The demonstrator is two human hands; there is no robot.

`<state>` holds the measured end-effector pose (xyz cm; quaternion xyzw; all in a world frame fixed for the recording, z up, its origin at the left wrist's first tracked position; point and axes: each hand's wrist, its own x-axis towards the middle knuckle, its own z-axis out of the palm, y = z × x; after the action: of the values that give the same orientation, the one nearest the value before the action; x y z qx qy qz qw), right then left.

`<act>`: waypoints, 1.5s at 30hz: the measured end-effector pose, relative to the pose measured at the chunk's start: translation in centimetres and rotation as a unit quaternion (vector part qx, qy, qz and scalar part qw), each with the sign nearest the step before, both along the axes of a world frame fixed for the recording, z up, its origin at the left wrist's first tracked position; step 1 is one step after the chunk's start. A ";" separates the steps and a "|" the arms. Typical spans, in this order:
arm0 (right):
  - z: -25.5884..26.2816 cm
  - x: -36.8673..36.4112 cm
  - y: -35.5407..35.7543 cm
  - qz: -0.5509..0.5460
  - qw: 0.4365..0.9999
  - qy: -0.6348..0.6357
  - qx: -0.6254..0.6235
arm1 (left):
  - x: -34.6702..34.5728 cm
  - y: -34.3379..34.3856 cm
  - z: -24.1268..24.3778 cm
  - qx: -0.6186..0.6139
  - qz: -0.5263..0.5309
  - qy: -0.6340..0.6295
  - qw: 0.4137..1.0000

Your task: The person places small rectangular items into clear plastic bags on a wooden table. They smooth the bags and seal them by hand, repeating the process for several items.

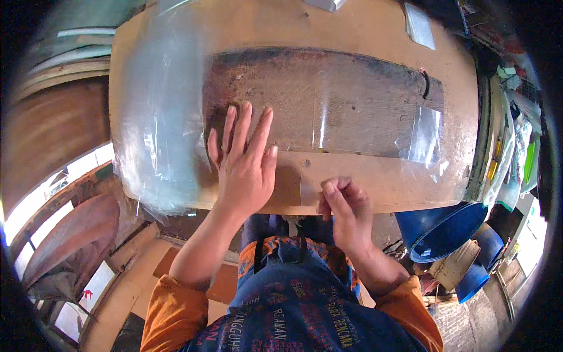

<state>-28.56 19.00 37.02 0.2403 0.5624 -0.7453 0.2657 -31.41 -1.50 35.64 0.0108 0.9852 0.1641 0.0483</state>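
My left hand (246, 163) lies flat with its fingers spread, on the dark worn board (374, 105) and the paler tabletop edge in front of it. My right hand (347, 198) is curled at the table's near edge, thumb against the fingers; a thin clear plastic film (310, 187) lies just left of it, and whether the fingers pinch it cannot be told. To the left of my left hand is a large stack of clear plastic sheets (162, 123). Several small clear plastic pieces (424, 134) lie at the board's right end.
The wooden tabletop (281, 26) bears another plastic packet (420, 26) at the far right. A short black cord (425, 84) lies at the board's right end. Blue plastic containers (444, 233) stand below the table's right side; plastic bags (519, 149) hang beyond its right edge.
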 end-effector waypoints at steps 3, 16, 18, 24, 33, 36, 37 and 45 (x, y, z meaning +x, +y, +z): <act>-2.7 -0.4 -0.3 0.002 0.999 0.002 0.033 | 1.9 -0.1 0.3 0.083 0.017 0.036 0.996; -3.5 -1.3 -0.7 0.015 1.000 -0.014 -0.011 | 3.6 5.8 0.0 0.056 -0.068 -0.078 0.993; -3.8 -1.2 -0.4 0.026 0.999 -0.019 0.001 | 3.7 5.7 -0.7 0.057 -0.071 -0.072 0.993; -4.1 -1.2 -0.3 0.045 0.999 0.003 0.023 | 3.9 5.7 -0.9 0.046 -0.070 -0.085 0.993; -1.5 -1.7 2.6 0.385 0.901 0.156 0.129 | 3.4 3.6 1.8 0.185 -0.042 -0.009 0.982; -0.2 -2.4 3.7 0.457 0.852 0.234 0.105 | 2.5 2.3 4.3 0.237 -0.092 -0.091 0.963; 0.4 -2.8 3.8 0.463 0.850 0.234 0.094 | 2.7 1.9 4.2 0.277 -0.092 -0.160 0.943; 0.4 -1.9 2.9 0.298 0.951 0.085 0.004 | 4.7 1.8 4.0 0.461 0.101 -0.223 0.853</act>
<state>-30.47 21.86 37.44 -0.0009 0.6315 -0.6479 0.4259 -26.73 0.31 39.61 -0.1050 0.7549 0.6014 0.2395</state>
